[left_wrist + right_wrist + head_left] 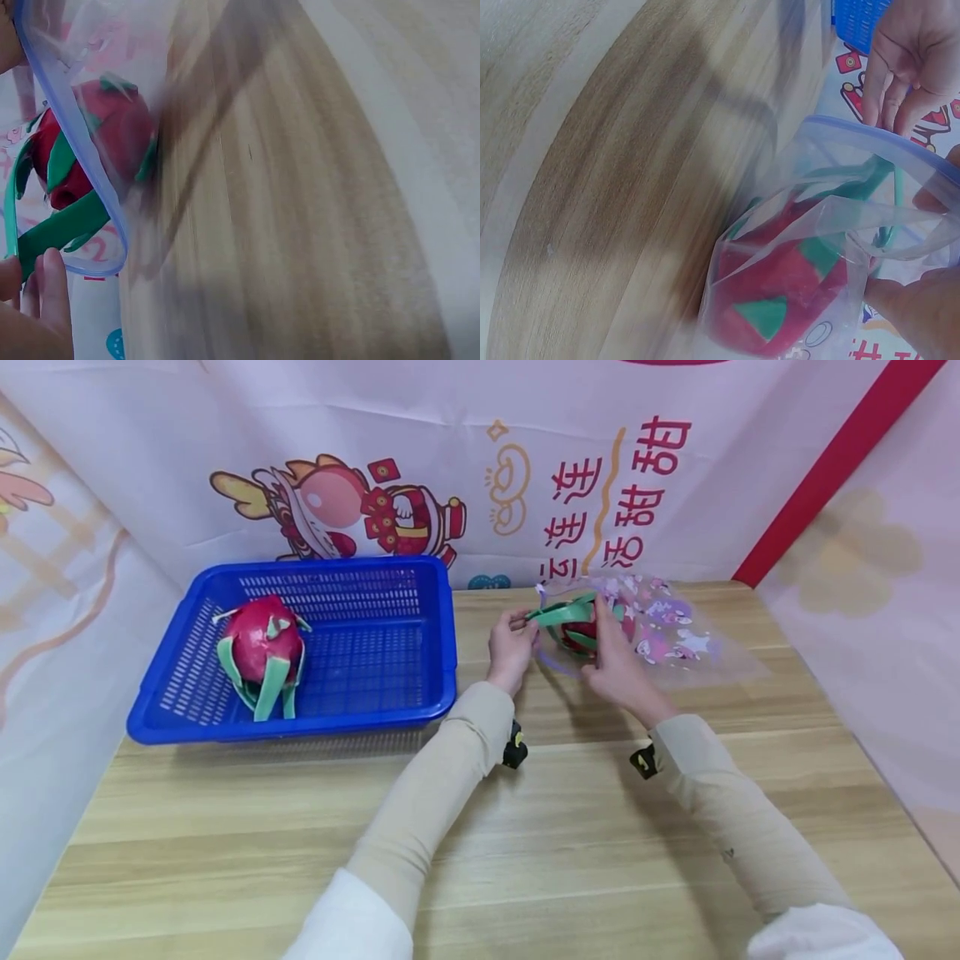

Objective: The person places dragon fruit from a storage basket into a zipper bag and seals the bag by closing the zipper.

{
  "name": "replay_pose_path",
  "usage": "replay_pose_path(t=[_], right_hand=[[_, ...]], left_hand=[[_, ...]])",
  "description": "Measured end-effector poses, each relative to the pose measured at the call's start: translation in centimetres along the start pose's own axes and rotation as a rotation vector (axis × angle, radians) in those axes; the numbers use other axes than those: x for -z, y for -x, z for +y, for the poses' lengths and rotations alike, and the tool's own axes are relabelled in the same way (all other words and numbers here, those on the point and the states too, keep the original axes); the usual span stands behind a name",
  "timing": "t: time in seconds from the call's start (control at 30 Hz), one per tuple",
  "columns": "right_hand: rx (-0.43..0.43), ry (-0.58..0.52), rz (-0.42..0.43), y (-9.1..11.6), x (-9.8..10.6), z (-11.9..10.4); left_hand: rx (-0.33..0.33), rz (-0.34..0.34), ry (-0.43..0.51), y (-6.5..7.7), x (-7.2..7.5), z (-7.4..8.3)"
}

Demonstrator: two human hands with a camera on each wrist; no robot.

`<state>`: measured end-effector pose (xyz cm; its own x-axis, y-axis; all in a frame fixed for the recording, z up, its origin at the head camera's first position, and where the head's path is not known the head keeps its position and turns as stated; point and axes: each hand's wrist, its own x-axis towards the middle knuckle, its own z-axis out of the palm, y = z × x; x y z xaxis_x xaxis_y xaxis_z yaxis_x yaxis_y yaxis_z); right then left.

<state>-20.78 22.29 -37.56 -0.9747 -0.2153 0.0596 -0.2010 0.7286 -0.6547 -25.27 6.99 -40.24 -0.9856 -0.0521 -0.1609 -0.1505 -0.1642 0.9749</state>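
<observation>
A red dragon fruit (577,637) with long green leaves lies inside a clear zip bag (720,664) printed with pink and purple figures. The bag's lilac zip edge stands open toward the left, and leaves stick out past it. At that mouth my left hand (512,647) pinches the tip of a green leaf (71,223). My right hand (618,668) grips the near side of the bag by its opening, with one finger reaching over the fruit. Through the plastic, the fruit's red body (780,292) shows in the right wrist view.
A blue plastic basket (375,718) stands on the left of the wooden table (525,852). Inside it sits another dragon fruit (264,639). A printed white cloth (517,393) hangs behind the table, and more cloth flanks both sides.
</observation>
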Motion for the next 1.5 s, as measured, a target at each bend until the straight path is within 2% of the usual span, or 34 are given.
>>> replay_pose_path(t=[0.3, 0.47, 0.6, 0.8, 0.93, 1.07, 1.2, 1.37, 1.5], right_hand=[[-0.004, 0.004, -0.006, 0.2, 0.2, 0.2], [0.027, 0.025, 0.002, 0.4, 0.2, 0.1], [0.042, 0.029, 0.01, 0.4, 0.2, 0.2], [0.033, 0.029, 0.012, 0.4, 0.2, 0.4], [0.041, 0.03, 0.009, 0.5, 0.3, 0.6], [0.043, 0.024, -0.004, 0.5, 0.4, 0.7], [0.045, 0.019, -0.013, 0.5, 0.6, 0.7], [0.044, 0.005, -0.018, 0.5, 0.6, 0.8], [0.035, 0.004, -0.023, 0.5, 0.6, 0.7]], left_hand=[[-0.085, 0.059, -0.161, 0.1, -0.1, -0.3], [-0.043, 0.108, -0.229, 0.1, 0.0, -0.5], [-0.018, 0.13, -0.213, 0.1, 0.0, -0.6], [-0.046, 0.145, -0.204, -0.2, -0.2, -0.5], [-0.045, 0.137, -0.163, -0.4, -0.6, -0.3], [-0.044, 0.113, -0.156, -0.5, -0.8, -0.1], [-0.046, 0.054, -0.221, -0.7, -1.1, 0.1], [-0.032, -0.088, -0.324, -0.8, -1.3, 0.2], [0.021, -0.212, -0.338, -0.5, -1.3, 0.5]])
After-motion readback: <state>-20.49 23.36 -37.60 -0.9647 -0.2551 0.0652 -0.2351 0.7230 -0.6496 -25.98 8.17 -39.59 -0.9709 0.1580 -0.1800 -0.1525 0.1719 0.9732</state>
